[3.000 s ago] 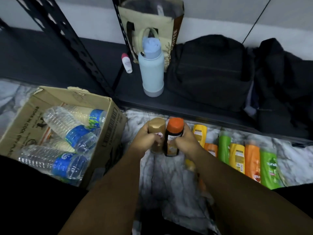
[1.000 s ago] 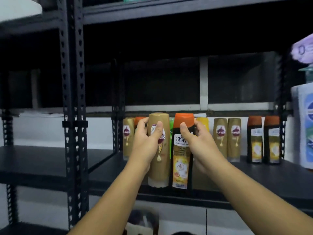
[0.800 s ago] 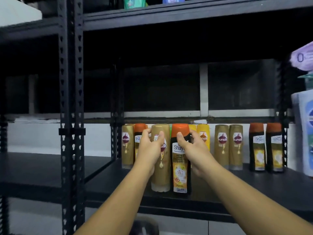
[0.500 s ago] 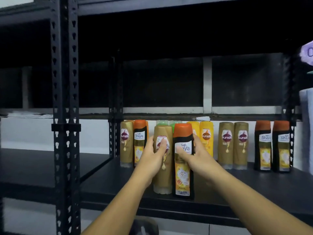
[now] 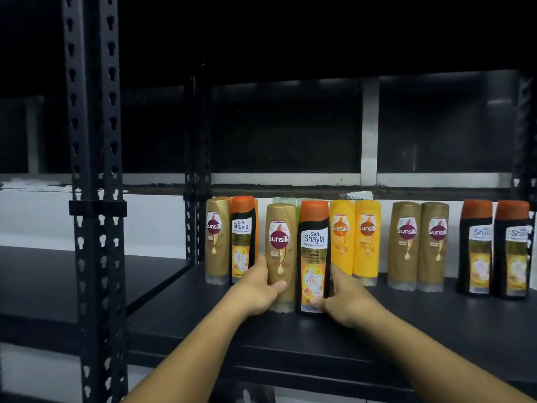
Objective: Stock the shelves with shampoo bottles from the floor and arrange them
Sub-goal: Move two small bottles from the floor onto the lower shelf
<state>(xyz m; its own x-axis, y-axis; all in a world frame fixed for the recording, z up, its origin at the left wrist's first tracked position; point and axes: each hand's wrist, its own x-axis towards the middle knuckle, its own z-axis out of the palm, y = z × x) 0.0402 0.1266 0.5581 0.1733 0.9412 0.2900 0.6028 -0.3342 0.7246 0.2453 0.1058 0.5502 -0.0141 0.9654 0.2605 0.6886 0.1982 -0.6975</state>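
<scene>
– Shelving [image 5: 197, 158] of dark metal filled almost the whole view. Where were the bottles on it?

– On the wide shelf board [image 5: 290, 341], in a row [image 5: 418, 245] along the back: gold, black and yellow ones, all upright. Two more stood in front of that row, near its left part.

– Which two?

– A gold bottle [image 5: 281, 245] and a black bottle [image 5: 313, 248] with an orange cap. They stood on the board side against side, long axis vertical, with green bottles [image 5: 283, 201] half hidden just behind them.

– And the hands?

– The left hand [image 5: 255, 292] was wrapped round the lower half of the gold bottle from its left side, with the thumb [image 5: 279, 285] across the front. The right hand [image 5: 348, 301] held the black bottle low from its right side. Its thumb lay at the front near the foot and the other fingers went behind, out of sight. Each hand was the nearer one to its own bottle.

– Was there room to move?

– I think so. Bare board showed in front of the pair up to the front edge, and to the left toward the post [image 5: 93, 216]. Behind, the row was close, so a push backward would have needed care, or the green ones could tip.
</scene>
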